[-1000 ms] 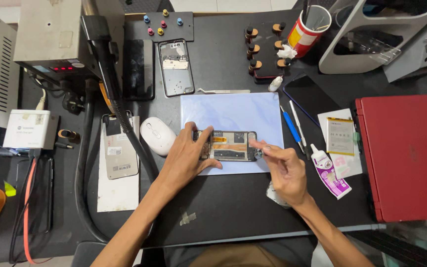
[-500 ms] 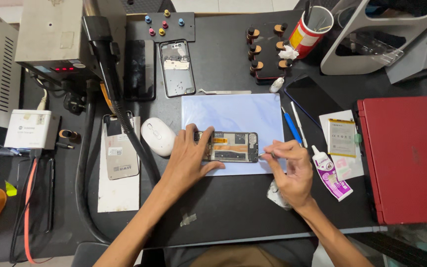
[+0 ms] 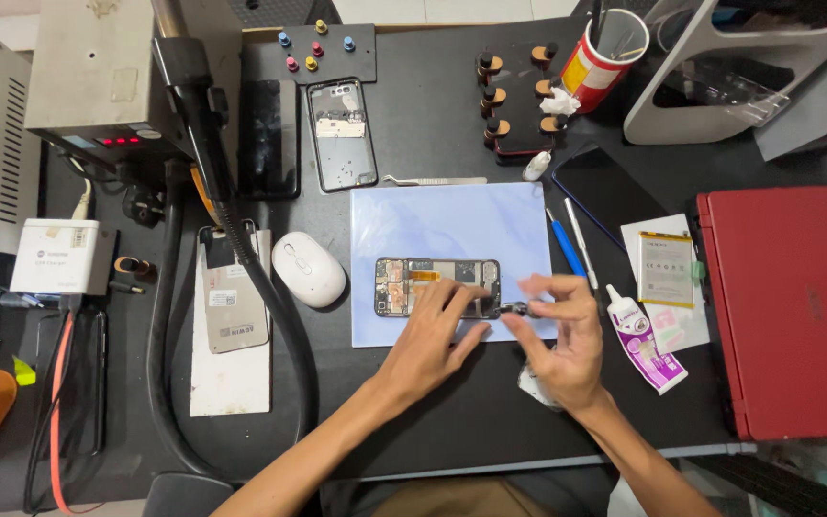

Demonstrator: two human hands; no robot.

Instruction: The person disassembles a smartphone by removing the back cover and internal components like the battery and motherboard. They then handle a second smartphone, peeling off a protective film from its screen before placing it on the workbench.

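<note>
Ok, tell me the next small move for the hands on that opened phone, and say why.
Probably keep the left hand pressing the opened phone flat on the pale blue mat while the right hand works its small dark tool in at the phone's right end. The tool tip sits right at that edge, and the phone lies loose on the mat, so it would likely slide without the hold.

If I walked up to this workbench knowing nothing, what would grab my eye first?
Probably the opened smartphone with its back off, lying on a pale blue mat at the centre, with the left hand pressing on it and the right hand pinching something small at its right end. Next, the big red case at the right edge, and the thick black hose curving down the left side beside a white oval mouse.
</note>
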